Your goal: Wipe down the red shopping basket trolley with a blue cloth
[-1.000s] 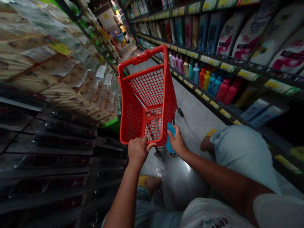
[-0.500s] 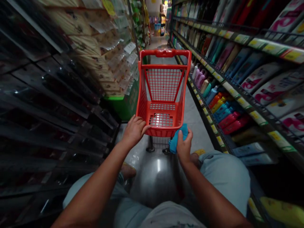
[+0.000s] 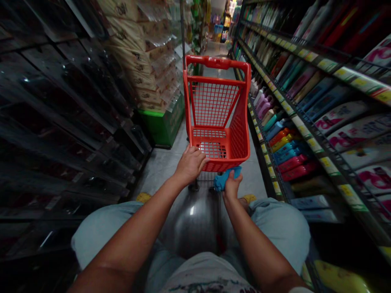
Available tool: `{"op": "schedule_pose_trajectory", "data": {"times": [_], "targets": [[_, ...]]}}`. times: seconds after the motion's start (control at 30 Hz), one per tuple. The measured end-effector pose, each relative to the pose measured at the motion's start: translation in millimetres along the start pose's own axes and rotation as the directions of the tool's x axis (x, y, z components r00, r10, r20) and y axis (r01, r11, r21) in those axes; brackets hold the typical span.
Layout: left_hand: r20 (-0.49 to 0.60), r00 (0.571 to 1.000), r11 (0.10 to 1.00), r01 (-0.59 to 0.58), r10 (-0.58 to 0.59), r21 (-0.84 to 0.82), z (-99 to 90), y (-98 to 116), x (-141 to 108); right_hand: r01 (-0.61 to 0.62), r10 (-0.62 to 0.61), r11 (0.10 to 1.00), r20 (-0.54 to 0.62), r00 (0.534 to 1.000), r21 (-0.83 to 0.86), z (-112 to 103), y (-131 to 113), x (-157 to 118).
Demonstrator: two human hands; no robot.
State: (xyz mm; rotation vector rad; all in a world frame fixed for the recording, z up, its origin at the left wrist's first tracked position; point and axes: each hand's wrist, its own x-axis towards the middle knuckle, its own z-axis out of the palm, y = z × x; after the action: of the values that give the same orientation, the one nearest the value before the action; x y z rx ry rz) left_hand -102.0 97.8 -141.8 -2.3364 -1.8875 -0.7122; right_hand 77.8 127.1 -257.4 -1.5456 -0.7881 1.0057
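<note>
In front of my knees stands a red plastic shopping cart (image 3: 238,134) with grid walls and nothing visible in its basket. My left hand (image 3: 191,165) is closed over the near left part of its front rim. Bunched in my right hand (image 3: 232,185) is a blue cloth (image 3: 222,180), held just under the rim near the cart's right side. Whether the cloth touches the cart I cannot tell. Below the basket, the lower frame and a wheel (image 3: 194,187) show partly, between my spread legs.
Shelves of bottles (image 3: 287,150) with price strips run along the right. On the left hang packaged goods (image 3: 76,81), with stacked beige packs (image 3: 146,77) on a green box (image 3: 161,126) further on. A tiled floor (image 3: 161,167) runs down the narrow aisle.
The cart appears turned slightly and further right in view, its inner right wall now showing. My left hand went right with the rim. My right hand and the cloth dropped beneath the rim.
</note>
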Motion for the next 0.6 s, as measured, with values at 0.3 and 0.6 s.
{"op": "schedule_pose_trajectory", "data": {"times": [0.3,0.6], "targets": [[-0.003,0.999,0.999,0.04,-0.04,0.001,9.6,27,-1,-0.055,0.049,0.99,0.053,0.997,0.13,10,-28,-23],[0.041,0.996,0.997,-0.075,0.076,-0.013,7.4,42,-1,-0.021,0.016,0.977,0.027,1.0,0.211,9,-25,-1]]}}
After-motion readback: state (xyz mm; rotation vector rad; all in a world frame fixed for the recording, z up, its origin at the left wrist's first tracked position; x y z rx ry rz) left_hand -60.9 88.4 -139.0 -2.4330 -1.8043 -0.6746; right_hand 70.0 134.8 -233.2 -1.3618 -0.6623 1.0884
